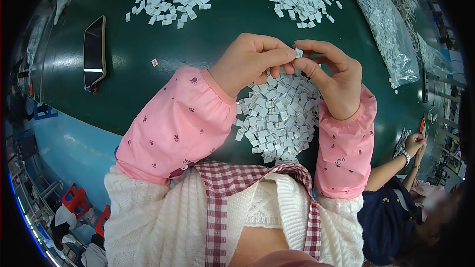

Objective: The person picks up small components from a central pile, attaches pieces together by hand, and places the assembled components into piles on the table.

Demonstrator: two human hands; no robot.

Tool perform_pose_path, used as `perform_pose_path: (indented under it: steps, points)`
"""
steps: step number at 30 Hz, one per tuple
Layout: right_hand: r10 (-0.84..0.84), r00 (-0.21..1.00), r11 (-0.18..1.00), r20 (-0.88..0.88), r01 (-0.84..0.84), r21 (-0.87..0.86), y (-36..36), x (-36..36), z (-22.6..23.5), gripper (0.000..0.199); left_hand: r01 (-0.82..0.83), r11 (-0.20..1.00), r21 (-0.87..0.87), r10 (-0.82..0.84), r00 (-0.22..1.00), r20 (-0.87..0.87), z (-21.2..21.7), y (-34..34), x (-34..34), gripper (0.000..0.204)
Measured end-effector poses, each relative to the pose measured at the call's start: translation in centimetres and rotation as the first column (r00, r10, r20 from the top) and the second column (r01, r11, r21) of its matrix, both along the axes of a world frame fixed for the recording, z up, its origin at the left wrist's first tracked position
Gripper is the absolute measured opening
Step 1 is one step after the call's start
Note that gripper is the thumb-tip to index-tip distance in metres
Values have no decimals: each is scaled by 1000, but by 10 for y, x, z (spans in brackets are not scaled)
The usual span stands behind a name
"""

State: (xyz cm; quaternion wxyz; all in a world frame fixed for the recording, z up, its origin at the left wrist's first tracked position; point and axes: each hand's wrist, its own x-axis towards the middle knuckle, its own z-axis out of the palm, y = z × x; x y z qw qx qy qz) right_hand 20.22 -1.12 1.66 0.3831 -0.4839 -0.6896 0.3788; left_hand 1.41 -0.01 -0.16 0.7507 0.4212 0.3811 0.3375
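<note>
Between my two hands is a small white plastic piece (299, 53) with dark slots along one side. My left hand (255, 59) comes in from the left, its thumb and forefinger pinched at the piece's edge. My right hand (336, 71) pinches the same piece from the right with thumb and forefinger. Pink sleeve covers reach both wrists. Below the hands, close to my body, a large pile of similar white pieces (279, 118) lies on the dark green table (198, 44).
Two more piles of white pieces, one far left (170, 0) and one far middle (304, 2), lie on the table. A phone (95, 52) rests at left, near a small red-marked piece (154, 62). At right are a filled clear bag (388, 29) and a co-worker's hands (415, 144).
</note>
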Motion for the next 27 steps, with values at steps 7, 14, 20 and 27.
perform_pose_path:
  steps: [7,14,20,27]
  points:
    - [-12,998,1000,-58,12,2,-1,-3,0,36,-5,1000,-3,5,999,40,-6,1,0,25]
    - [-24,999,1000,-29,25,19,-2,-5,0,37,3,1000,-9,-3,999,36,-6,2,-1,26]
    - [-25,999,999,-21,26,43,-3,-7,2,36,-5,1000,-19,6,999,38,-4,2,0,25]
    - [-22,1000,997,-5,22,74,-4,-7,0,36,-3,1000,-18,4,999,40,-5,0,-1,25]
